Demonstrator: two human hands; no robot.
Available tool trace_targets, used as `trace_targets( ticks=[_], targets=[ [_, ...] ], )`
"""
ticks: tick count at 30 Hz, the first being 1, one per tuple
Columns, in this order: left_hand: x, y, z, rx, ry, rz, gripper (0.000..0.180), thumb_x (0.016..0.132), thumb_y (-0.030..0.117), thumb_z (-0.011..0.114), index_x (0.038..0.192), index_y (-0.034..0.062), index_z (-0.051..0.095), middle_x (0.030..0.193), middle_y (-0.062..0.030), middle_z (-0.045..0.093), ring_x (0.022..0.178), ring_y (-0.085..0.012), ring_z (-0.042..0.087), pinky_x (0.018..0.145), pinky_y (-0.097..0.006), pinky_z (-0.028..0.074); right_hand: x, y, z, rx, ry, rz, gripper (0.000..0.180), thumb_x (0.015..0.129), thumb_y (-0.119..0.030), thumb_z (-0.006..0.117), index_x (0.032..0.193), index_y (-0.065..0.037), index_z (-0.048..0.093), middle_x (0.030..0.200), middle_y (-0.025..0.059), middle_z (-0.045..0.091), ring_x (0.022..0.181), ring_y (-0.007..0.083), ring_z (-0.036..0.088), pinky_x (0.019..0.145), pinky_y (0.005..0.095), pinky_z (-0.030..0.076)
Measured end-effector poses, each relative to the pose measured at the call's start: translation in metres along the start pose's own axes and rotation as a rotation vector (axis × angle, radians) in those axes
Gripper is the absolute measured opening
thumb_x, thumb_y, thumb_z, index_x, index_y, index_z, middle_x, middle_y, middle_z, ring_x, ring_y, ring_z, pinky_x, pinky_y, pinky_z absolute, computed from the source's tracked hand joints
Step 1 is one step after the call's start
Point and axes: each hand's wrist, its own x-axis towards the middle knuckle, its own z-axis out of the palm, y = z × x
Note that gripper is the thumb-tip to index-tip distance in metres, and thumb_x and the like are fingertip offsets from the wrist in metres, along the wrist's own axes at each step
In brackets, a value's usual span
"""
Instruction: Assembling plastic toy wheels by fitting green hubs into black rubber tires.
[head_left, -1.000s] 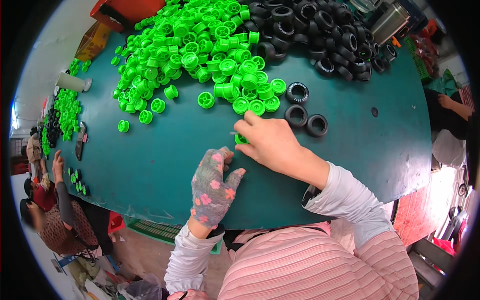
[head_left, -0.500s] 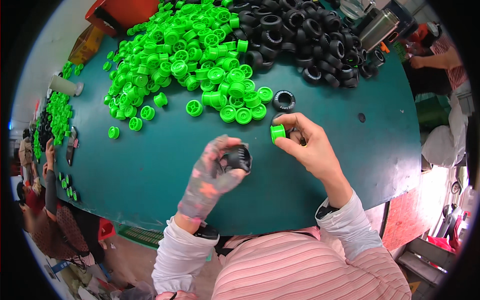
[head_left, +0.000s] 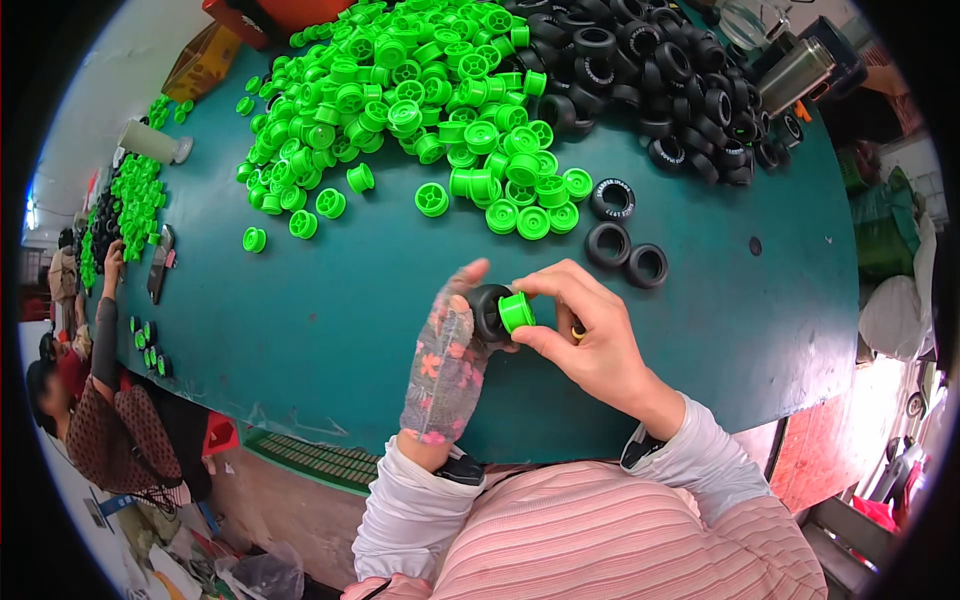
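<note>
A small black toy tyre (head_left: 489, 313) stands on edge in my left hand (head_left: 447, 350), which wears a grey floral fingerless glove. Its thumb lies behind the tyre and the fingers point up and away. Between thumb and fingertips of my right hand (head_left: 590, 335) is a bright green wheel rim (head_left: 516, 312), its end against the tyre's opening. Whether the rim has entered the hole is hidden. Beyond my right hand, two loose tyres (head_left: 608, 244) lie side by side, and another tyre (head_left: 613, 199) with pale lettering lies just behind them.
A large heap of green rims (head_left: 400, 100) covers the far middle of the green table (head_left: 330, 310). Black tyres (head_left: 690, 90) are piled at the far right, beside a steel flask (head_left: 797, 75). A co-worker (head_left: 120, 430) sits at the left edge near assembled wheels (head_left: 150, 350).
My right hand has brought the green rim left, up to the tyre in my left hand. Two tyres formerly covered by the right hand now show. The whole view has shifted slightly.
</note>
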Motion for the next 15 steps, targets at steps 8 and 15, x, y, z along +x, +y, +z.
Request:
trace_targets(
  ticks=[8, 15],
  targets=[
    [-0.008, -0.022, 0.004, 0.129, -0.009, 0.074, 0.053, 0.102, 0.033, 0.059, 0.143, 0.0023, 0.046, 0.133, -0.0106, 0.056, 0.119, -0.0188, 0.057, 0.098, -0.032, 0.049, 0.006, 0.004, -0.001, -0.173, -0.117, -0.174, 0.041, 0.077, -0.007, 0.079, 0.116, -0.009, 0.067, 0.11, 0.0081, 0.063, 0.082, 0.025, 0.068, 0.068, 0.0353, 0.054],
    [-0.008, -0.019, 0.0, 0.616, -0.078, 0.263, 0.048, 0.099, 0.017, 0.062, 0.143, 0.0037, 0.046, 0.13, -0.0055, 0.055, 0.118, -0.0141, 0.052, 0.102, -0.03, 0.044, 0.006, -0.003, 0.014, 0.034, -0.034, -0.01, 0.048, 0.061, 0.009, 0.074, 0.105, -0.003, 0.06, 0.101, 0.0013, 0.052, 0.06, 0.0059, 0.035, 0.051, 0.021, 0.029]
  ],
)
